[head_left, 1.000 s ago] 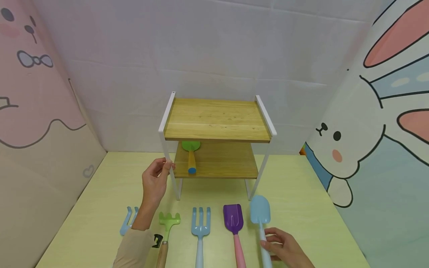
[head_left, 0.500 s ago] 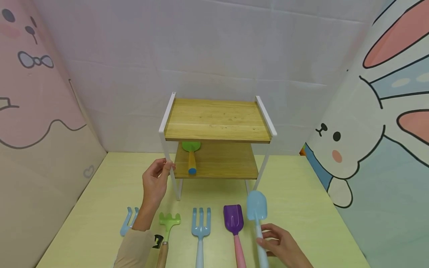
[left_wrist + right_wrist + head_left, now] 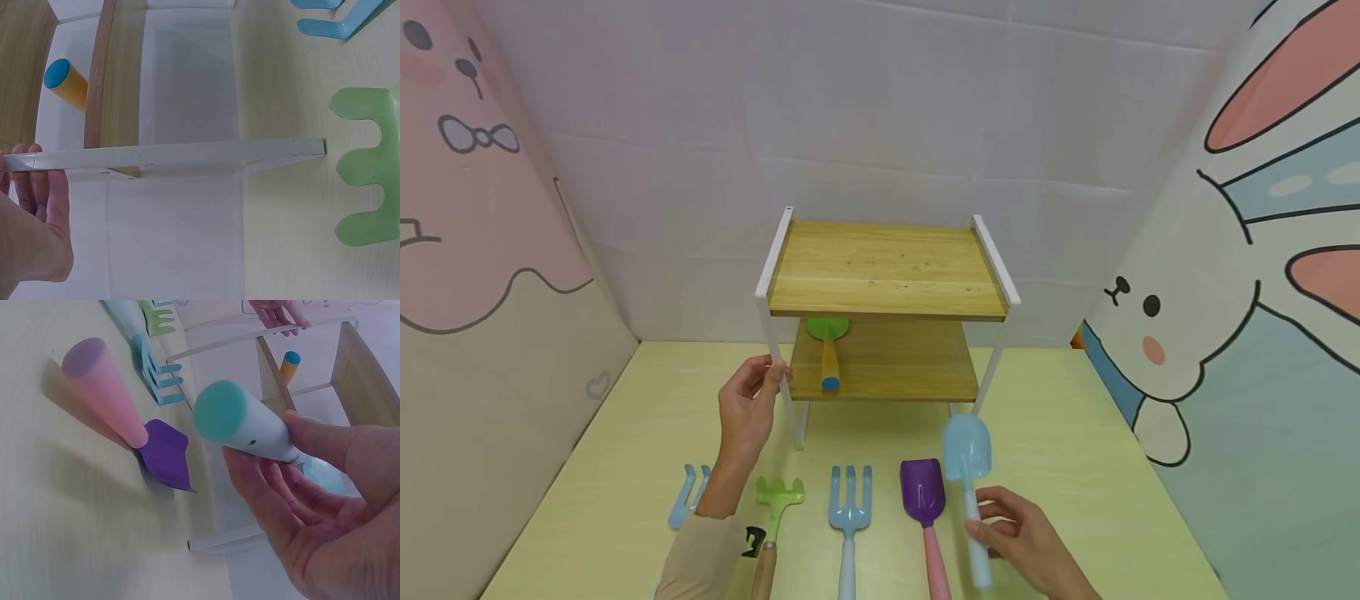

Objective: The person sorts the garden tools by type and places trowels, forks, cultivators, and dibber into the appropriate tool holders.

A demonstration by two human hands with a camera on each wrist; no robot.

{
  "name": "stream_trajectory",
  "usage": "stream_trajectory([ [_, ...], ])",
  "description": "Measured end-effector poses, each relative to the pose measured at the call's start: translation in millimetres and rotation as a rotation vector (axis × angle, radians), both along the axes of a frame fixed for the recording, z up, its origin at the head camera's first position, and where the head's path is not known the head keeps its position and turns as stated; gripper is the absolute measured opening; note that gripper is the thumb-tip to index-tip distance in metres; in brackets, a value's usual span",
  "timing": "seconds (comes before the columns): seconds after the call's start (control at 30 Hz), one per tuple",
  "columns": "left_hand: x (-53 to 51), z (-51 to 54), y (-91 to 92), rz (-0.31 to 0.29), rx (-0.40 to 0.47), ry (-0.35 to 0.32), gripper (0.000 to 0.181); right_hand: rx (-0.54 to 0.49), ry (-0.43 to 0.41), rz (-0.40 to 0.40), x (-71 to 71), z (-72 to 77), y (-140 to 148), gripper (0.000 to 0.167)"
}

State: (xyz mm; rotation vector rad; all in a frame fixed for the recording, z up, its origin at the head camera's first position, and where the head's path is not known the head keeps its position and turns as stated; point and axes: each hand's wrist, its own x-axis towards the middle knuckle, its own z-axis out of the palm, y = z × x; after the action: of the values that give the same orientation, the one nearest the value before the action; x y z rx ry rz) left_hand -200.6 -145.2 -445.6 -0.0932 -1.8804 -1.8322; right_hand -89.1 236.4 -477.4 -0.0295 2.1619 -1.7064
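My right hand (image 3: 1030, 533) pinches the pale handle of a light blue toy shovel (image 3: 967, 450) between thumb and fingers, held up off the table. In the right wrist view the handle's teal end (image 3: 220, 411) faces the camera. My left hand (image 3: 749, 404) grips the front left white leg of a two-tier wooden shelf (image 3: 880, 267), thumb in front. On the lower board lies a green shovel with an orange handle (image 3: 829, 362); the upper board partly hides its blade. The purple scoop with a pink handle (image 3: 922, 492) is nearest to the right hand.
On the table in front of the shelf lie a light blue fork (image 3: 850, 508), a green rake with a wooden handle (image 3: 778, 500) and another light blue fork (image 3: 687, 496), partly behind the left forearm. A black object (image 3: 754, 542) peeks out beside the sleeve. Cartoon-printed walls enclose the table.
My right hand has raised the light blue shovel off the table and moved it forward and a little left toward the shelf. The left hand stays on the shelf leg.
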Motion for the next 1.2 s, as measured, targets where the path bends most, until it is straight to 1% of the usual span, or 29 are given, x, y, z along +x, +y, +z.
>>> stream_trajectory([
  [0.13,0.3,-0.3,-0.1,0.002,0.0,0.001,0.016,-0.038,0.024,0.009,-2.7,4.5,-2.3,0.048],
  [0.33,1.0,-0.9,-0.1,0.0,0.006,0.005,0.016,-0.043,0.074,0.012,-7.1,8.0,-4.9,0.047],
  [0.57,1.0,-0.3,0.3,-0.001,0.009,-0.001,0.016,-0.014,0.118,0.007,-11.2,13.9,-8.7,0.044],
  [0.7,0.9,-0.5,0.4,-0.002,0.014,-0.003,0.016,-0.014,0.15,0.012,-14.8,16.9,-10.2,0.043],
  [0.87,1.0,-0.7,0.5,-0.008,0.02,0.003,0.016,0.002,0.17,-0.002,-19.4,20.9,-11.8,0.043],
  [1.03,1.4,-0.4,0.5,0.001,0.009,0.005,0.016,0.001,0.214,-0.002,-24.2,26.9,-13.7,0.042],
  [1.2,1.6,0.2,0.7,0.005,0.002,0.003,0.016,0.018,0.221,-0.016,-29.0,32.5,-17.6,0.042],
])
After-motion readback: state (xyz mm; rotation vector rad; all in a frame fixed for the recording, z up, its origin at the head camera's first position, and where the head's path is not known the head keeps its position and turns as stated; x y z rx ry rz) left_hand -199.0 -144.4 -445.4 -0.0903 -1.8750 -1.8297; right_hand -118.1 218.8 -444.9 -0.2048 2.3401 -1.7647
